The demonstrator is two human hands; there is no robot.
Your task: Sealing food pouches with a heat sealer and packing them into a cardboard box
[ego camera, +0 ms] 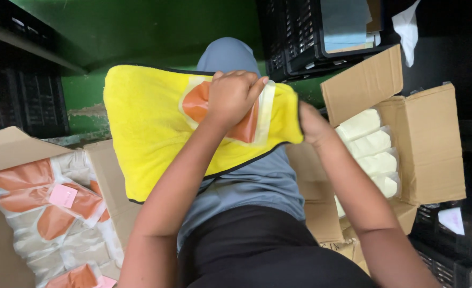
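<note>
Pressing down with our left hand [235, 95], fingers curled on an orange-and-clear plastic pouch [245, 124], we hold it against the fuzzy yellow cloth [150, 133] across our lap. Our right hand [312, 124] pinches the cloth's edge beside an open cardboard box [428, 144].

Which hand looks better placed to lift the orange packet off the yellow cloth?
Probably the left hand: it already rests on the orange packet lying on the yellow cloth. The right hand is at the cloth's edge.
</note>
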